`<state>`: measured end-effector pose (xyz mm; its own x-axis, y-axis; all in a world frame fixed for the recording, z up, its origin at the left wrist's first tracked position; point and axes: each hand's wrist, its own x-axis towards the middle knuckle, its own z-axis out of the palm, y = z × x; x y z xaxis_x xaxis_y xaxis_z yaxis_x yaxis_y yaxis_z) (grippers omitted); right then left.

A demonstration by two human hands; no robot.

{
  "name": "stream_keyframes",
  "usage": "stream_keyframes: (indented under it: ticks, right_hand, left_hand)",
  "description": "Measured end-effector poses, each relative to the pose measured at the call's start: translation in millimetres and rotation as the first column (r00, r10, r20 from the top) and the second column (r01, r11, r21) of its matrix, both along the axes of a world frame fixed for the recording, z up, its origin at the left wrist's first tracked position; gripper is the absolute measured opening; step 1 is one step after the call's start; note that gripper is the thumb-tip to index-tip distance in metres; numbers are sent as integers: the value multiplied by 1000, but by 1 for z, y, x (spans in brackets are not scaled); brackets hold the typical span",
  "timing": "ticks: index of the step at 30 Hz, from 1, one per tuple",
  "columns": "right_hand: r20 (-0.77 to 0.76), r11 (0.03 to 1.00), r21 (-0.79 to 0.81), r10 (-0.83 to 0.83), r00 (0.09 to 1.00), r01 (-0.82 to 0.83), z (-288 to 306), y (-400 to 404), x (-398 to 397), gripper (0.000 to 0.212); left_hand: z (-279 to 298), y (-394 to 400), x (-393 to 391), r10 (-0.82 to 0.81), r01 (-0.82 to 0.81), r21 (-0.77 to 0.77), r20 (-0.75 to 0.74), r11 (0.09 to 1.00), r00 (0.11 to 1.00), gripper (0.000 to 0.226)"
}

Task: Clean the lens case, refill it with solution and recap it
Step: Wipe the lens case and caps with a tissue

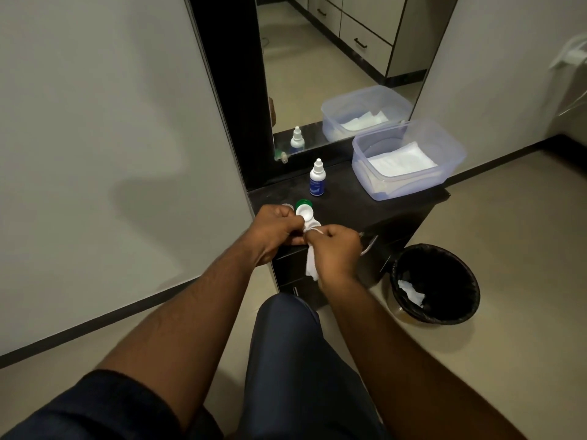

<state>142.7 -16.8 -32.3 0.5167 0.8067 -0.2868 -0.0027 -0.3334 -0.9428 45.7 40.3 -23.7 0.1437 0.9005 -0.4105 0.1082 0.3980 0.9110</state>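
The fingers (pixel 293 221) hide 1 lens case (pixel 307 216) well; bottle (pixel 317 181) label unreadable.

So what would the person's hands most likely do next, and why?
Probably keep wiping: the right hand pinches a white tissue against the lens case, which the left hand grips. The solution bottle stands capped and untouched on the cabinet top, so refilling looks a step away.

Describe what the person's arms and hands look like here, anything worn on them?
Both forearms are bare down to the left hand and right hand. No gloves, watch or bracelet show on either. A dark navy short sleeve covers the left upper arm; the right arm's sleeve is out of frame.
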Motion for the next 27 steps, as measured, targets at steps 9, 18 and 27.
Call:
stream_keyframes:
  ticks: [9,18,27]
  right_hand:
    - [-396,986,169,57,916,11,19,0,42,12]
    - [699,733,105,426,574,-672,10,18,51,20]
    - [870,378,-269,490,-55,-886,30,33,66,24]
  left_hand:
    - [-3,2,-4,-8,11,-32,97,999,995,28]
    - [5,3,-11,-103,123,-96,187,988,977,8]
    - [4,6,-11,-204,210,-76,83,975,975,14]
